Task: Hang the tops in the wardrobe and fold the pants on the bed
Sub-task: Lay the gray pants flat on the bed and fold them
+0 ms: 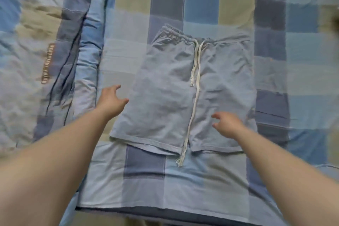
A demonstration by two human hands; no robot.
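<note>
Head view shows light blue-grey drawstring shorts (165,82) spread flat on the checked bedsheet (211,5), waistband away from the person and the white drawstring (195,82) trailing down the middle past the hem. The left hand (111,99) hovers at the shorts' left edge with fingers loosely spread, holding nothing, and the right hand (227,124) is over the right leg, fingers relaxed and empty; whether either touches the cloth I cannot tell. A rumpled checked duvet (36,42) lies left of the shorts.
</note>
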